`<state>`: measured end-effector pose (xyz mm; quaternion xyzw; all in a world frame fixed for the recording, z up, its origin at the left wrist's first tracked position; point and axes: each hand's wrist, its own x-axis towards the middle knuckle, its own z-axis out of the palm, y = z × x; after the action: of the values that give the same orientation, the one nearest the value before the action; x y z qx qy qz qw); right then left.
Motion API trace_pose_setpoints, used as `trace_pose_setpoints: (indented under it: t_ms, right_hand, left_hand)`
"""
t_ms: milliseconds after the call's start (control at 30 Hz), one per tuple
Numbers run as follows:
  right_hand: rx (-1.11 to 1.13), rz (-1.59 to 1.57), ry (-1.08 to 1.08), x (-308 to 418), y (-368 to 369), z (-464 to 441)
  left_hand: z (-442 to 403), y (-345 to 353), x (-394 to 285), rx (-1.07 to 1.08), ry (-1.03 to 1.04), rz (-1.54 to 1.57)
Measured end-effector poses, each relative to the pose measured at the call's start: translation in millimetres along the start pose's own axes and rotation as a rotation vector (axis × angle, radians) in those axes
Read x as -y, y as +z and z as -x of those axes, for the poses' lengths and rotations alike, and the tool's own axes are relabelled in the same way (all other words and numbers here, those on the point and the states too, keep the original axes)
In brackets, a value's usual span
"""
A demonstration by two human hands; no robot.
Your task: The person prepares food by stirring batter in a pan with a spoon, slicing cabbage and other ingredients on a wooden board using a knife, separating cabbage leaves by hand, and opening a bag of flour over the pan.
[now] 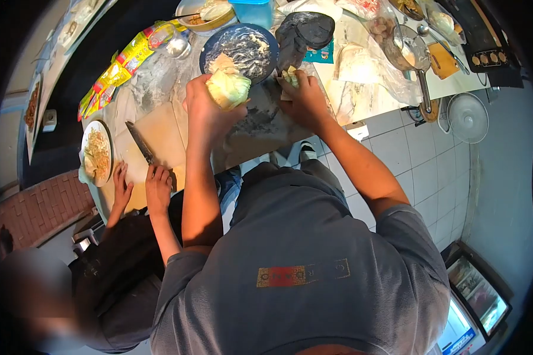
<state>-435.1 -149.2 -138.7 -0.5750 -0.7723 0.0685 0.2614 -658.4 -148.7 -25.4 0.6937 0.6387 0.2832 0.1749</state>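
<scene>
My left hand is closed round a pale green cabbage, held up just in front of a dark blue bowl. White floury residue coats the inside of that bowl. To its right, my right hand grips a small piece of cabbage between thumb and fingers. The two hands are apart, both over the near part of the table. My fingers partly cover the small piece.
At left, a co-worker's hand is at a knife on a cutting board, beside a plate of shredded food. Yellow packets, a black bag and a frying pan lie around the table.
</scene>
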Motion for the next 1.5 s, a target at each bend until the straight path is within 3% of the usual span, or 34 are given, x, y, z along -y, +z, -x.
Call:
trace_pose_setpoints:
  t_ms: [267, 333, 400, 467, 533, 700, 1067, 1133, 1300, 1500]
  right_hand:
    - [-0.014, 0.009, 0.019, -28.0, 1.1, -9.5]
    - [-0.226, -0.247, 0.184, -26.6, -8.8, -11.2]
    - [-0.292, -0.339, 0.232, -32.8, -16.8, -13.9]
    - [-0.128, -1.287, 0.930, -29.6, -46.9, -16.7]
    - [-0.184, -1.481, 1.047, -28.2, -73.2, -14.4]
    - [-0.231, -1.623, 1.022, -34.8, -103.4, -4.0]
    - [-0.304, -1.622, 0.970, -55.5, -158.7, 19.5]
    - [-0.337, -1.620, 0.832, -71.2, -178.0, 23.8]
    - [-0.454, -1.599, 0.753, -141.3, -232.2, 34.7]
    - [-0.319, -1.442, 0.692, -221.1, -286.2, 23.3]
  left_hand:
    - [-21.0, 12.3, 3.1, -0.033, 0.161, -0.016]
    - [-26.5, 14.2, 3.0, -0.028, 0.200, -0.010]
    - [-33.3, 17.7, 3.0, -0.021, 0.239, -0.003]
    - [-39.1, 23.6, 1.8, 0.015, 0.250, 0.089]
    - [-46.0, 28.9, -2.7, 0.045, 0.240, 0.102]
    - [-55.6, 40.3, -14.7, 0.083, 0.214, 0.079]
    - [-65.1, 75.4, -55.2, 0.098, 0.328, 0.129]
    - [-62.6, 84.1, -73.7, 0.097, 0.301, 0.085]
    - [-46.8, 115.8, -122.5, 0.028, 0.195, 0.119]
    - [-26.3, 150.0, -172.1, -0.120, 0.089, 0.130]
